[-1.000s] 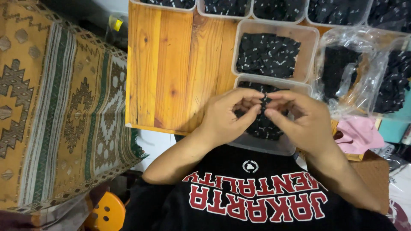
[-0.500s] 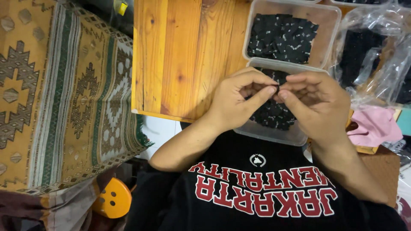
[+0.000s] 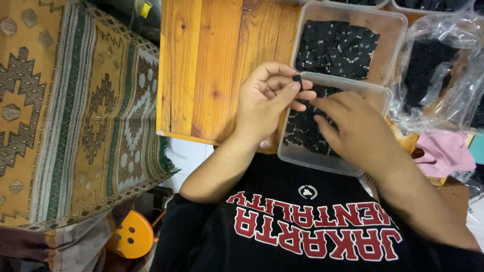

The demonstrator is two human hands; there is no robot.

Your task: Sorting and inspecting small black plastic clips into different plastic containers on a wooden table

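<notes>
My left hand [image 3: 267,103] pinches a small black fabric label [image 3: 298,80] between thumb and fingers, just above the left rim of a clear plastic tub [image 3: 322,163]. That tub holds several black labels and sits at the near edge of the wooden table [image 3: 212,65]. My right hand [image 3: 358,128] reaches down into the tub with its fingers spread over the labels, touching them; whether it grips one is hidden. A second clear tub [image 3: 396,48] of black labels stands just behind the first.
A crinkled clear plastic bag [image 3: 443,75] with dark contents lies at the right. A pink cloth [image 3: 446,153] sits below it. A patterned woven cloth [image 3: 65,116] hangs at the left, with an orange stool [image 3: 128,234] underneath.
The hands, joined around one label before, have parted: the left keeps the label, the right has dropped into the near tub. The camera has tilted down and to the right.
</notes>
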